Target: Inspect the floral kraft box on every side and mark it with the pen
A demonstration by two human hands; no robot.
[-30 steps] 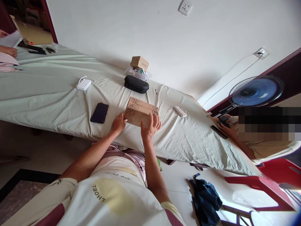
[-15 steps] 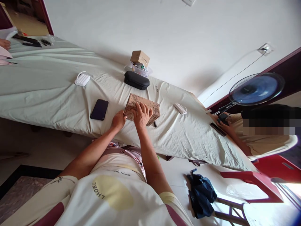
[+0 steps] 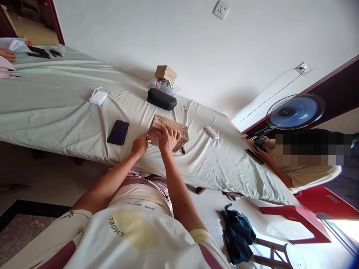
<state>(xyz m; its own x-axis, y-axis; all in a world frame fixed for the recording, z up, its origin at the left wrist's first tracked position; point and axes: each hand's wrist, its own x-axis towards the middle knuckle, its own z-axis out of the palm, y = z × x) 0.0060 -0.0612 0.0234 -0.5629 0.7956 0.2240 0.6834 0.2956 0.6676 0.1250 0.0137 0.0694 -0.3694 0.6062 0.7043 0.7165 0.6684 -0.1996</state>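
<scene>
A brown cardboard box point(image 3: 182, 130) printed with dark line patterns lies on the cloth-covered table in front of me. My left hand point(image 3: 140, 145) is closed at its near left corner, thumb and fingers pinching the edge; the fingertips are partly hidden. Flat across the top of the box rests my right hand point(image 3: 168, 140), its fingers apart and slightly bent. Partly tucked by the box's right near side is a small dark pen-like item point(image 3: 183, 150). A dark phone point(image 3: 118, 132) lies to the left of my left hand.
Behind the box are a black zip case point(image 3: 162, 99) and a clear tub point(image 3: 168, 87) topped by a small carton point(image 3: 165, 73). White power strips or chargers point(image 3: 98, 97) lie left and right point(image 3: 212, 132). At right, a person point(image 3: 283, 160) sits near a fan point(image 3: 295, 111).
The camera view has shifted slightly, so the table things and the person at right appear a bit moved. Both hands stay at the box; the right fingers look a little more bent.
</scene>
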